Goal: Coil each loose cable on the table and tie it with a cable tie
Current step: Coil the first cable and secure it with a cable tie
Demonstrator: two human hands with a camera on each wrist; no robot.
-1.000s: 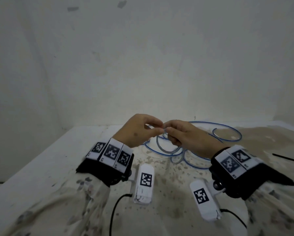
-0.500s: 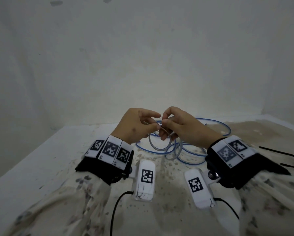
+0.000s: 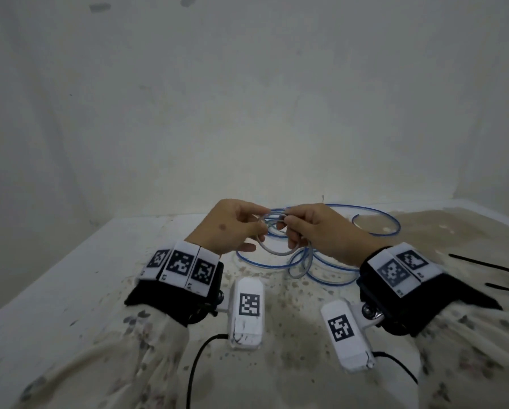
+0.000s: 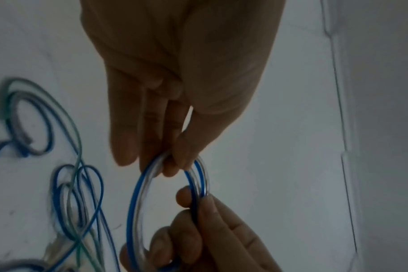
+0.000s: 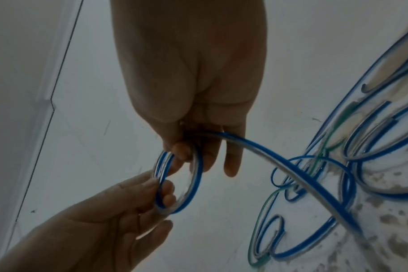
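A blue-and-clear cable (image 3: 324, 271) lies in loose loops on the stained table (image 3: 70, 290). Both hands hold a small coil (image 3: 276, 249) of it above the table. My left hand (image 3: 232, 228) pinches the coil's left side between thumb and fingers; in the left wrist view those fingers (image 4: 172, 165) close on the coil (image 4: 138, 202). My right hand (image 3: 315, 228) grips the coil's right side, and the right wrist view shows the coil (image 5: 196, 182) under its fingers (image 5: 182, 150) with the cable's tail (image 5: 291, 171) running off to the loose loops (image 5: 361, 165).
Black cable ties (image 3: 489, 267) lie at the table's right edge. A pale wall (image 3: 247, 113) stands close behind the table. Further loops of the cable (image 3: 374, 222) spread behind my right hand.
The small coil has gained a loop and hangs lower between my hands. Both hands have shifted their hold on it, and the head view has tilted slightly.
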